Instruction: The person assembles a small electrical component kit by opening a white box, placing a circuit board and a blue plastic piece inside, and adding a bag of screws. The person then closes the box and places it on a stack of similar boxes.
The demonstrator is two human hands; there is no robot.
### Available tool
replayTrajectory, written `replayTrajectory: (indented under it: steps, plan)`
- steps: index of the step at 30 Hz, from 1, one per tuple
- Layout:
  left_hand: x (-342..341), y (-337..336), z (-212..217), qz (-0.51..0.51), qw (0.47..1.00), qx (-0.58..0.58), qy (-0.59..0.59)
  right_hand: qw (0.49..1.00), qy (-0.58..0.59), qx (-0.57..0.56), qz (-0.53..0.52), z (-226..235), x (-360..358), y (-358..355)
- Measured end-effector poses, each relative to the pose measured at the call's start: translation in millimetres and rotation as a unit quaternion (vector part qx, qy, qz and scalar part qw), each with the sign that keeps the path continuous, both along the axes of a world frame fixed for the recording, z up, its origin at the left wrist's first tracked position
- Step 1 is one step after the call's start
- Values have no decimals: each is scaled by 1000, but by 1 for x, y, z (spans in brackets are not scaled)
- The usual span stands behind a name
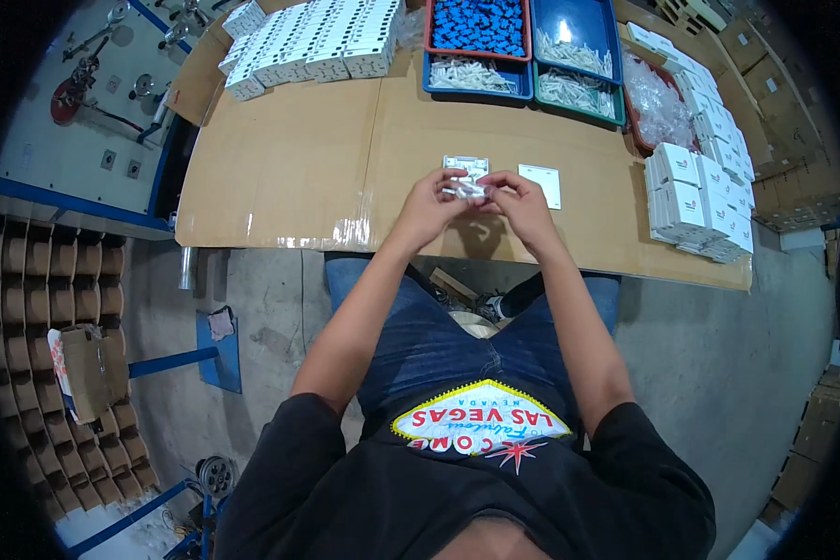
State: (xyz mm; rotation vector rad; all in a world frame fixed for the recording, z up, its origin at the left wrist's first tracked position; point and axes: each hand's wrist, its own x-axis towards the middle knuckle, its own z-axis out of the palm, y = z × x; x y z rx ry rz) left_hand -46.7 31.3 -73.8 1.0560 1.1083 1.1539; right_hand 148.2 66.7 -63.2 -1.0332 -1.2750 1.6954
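Over the near part of the cardboard-covered table (pixel 289 177), my left hand (pixel 427 207) and my right hand (pixel 524 205) meet, each with its fingers pinched on a small clear plastic packet (pixel 468 189). What is inside the packet is too small to make out. Just beyond my fingertips lies a white switch-like part (pixel 466 165), partly covered by the hands. A flat white square plate (pixel 543 187) rests to the right, apart from my right hand.
Rows of small white boxes (pixel 322 42) stand at the far left; stacked white boxes (pixel 686 201) line the right. A red tray of blue pieces (pixel 479 26) and trays of white sticks (pixel 574 91) sit at the back. Beside them, a bin holds clear plastic bags (pixel 658 103).
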Motion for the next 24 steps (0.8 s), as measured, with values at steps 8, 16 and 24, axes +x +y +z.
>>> replayTrajectory:
  steps: [8,16,24]
  plan:
    - [-13,31,-16,52,881,255,395,924,-253,286,14,-33,-6,38]
    - [-17,38,-38,29,789,359,499,824,-374,427,-8,-48,-8,37]
    - [-21,29,-39,23,775,362,517,818,-373,438,10,-44,-2,33]
